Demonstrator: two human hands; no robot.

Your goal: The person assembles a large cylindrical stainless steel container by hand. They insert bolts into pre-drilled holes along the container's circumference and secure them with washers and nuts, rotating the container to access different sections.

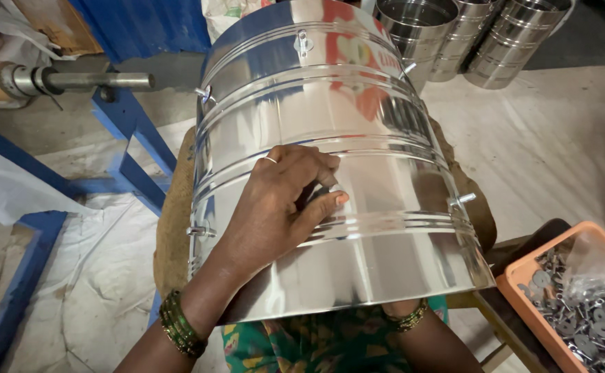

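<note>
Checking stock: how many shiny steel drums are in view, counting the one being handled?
4. One large steel drum lies on its side under the left hand; three smaller steel drums stand at the top right. More may be beyond the frame.

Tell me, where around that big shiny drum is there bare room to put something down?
Bare sheeted floor lies right of the steel drum, between the stacked steel containers and the orange tray of metal fittings. Another patch lies lower left, beside the blue frame. The drum's top is taken by the left hand.
</note>
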